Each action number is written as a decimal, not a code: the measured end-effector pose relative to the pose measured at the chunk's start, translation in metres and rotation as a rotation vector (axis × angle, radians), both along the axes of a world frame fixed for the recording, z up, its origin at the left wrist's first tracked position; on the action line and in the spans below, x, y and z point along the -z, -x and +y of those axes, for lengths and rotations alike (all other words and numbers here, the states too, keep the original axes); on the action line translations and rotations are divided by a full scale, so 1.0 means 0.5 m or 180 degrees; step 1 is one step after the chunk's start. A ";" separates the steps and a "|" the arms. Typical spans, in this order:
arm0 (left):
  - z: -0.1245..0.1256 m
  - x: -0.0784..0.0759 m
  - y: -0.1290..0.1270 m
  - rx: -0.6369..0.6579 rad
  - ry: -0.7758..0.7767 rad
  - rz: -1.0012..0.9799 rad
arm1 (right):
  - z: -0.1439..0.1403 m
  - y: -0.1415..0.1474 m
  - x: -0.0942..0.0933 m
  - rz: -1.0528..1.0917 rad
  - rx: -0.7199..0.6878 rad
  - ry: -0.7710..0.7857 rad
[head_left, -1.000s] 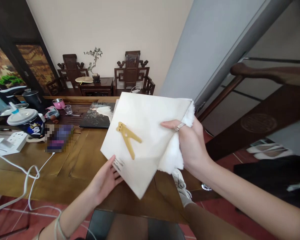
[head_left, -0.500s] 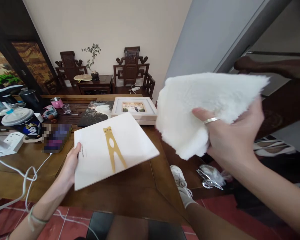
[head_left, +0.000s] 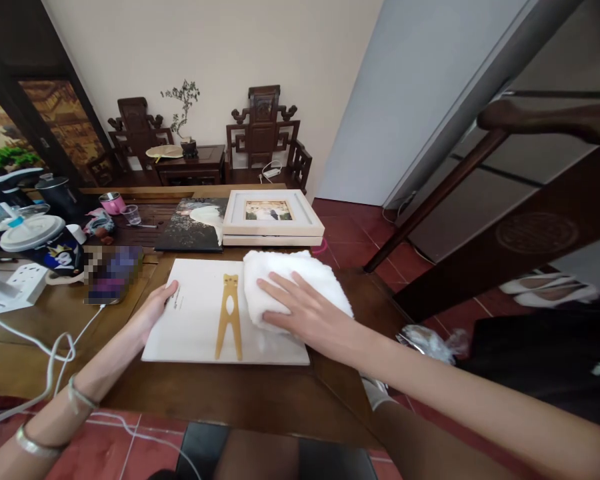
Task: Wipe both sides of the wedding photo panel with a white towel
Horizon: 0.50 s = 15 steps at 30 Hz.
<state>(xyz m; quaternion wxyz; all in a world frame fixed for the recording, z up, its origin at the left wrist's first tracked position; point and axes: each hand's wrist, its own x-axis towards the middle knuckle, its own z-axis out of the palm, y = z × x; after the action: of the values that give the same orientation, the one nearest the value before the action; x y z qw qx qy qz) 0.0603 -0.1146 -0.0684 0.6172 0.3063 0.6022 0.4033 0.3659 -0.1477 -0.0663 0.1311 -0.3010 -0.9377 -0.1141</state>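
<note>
The wooden table is filling the lower view, its near edge running at six o'clock; on it the white board is lying flat, face down by the look of it, with a yellow easel stand running down its middle; at twelve o'clock from the board a white picture frame is sitting on a second frame, with a dark print just beside them at eleven o'clock. The fluffy white cloth is lying bunched on the board's right half, at three o'clock from the stand and hanging over the board's far edge. The right hand is pressing the cloth from above, fingers spread and flat, not clenched around it. The left hand is steadying the board at nine o'clock, thumb lying on its surface and fingers seemingly at its edge; I cannot tell how firmly it is gripping. To wipe well, I judge, the left hand should be bracing the board against sliding while the right is keeping an even, flat pressure; the cloth should be skirting the stand rather than snagging on it.
</note>
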 end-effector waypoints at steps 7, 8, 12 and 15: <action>0.025 0.016 -0.007 0.0046 0.0075 0.0382 | 0.000 0.017 0.048 -0.0158 0.0022 0.0260; 0.027 0.018 -0.005 0.0144 -0.0032 0.0567 | 0.001 0.018 0.050 -0.0153 0.0020 0.0280; 0.038 0.018 0.014 0.0847 -0.0783 0.2066 | 0.002 0.019 0.053 -0.0102 0.0023 0.0360; 0.046 0.012 0.024 0.0992 -0.1282 0.3425 | 0.001 0.021 0.058 0.0012 0.0011 0.0398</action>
<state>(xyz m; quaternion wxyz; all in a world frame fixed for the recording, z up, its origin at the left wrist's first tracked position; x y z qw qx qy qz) 0.0482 -0.0916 -0.0745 0.2069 0.6635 0.6899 0.2023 0.3555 -0.1470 -0.0956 0.1137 -0.3104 -0.9422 -0.0550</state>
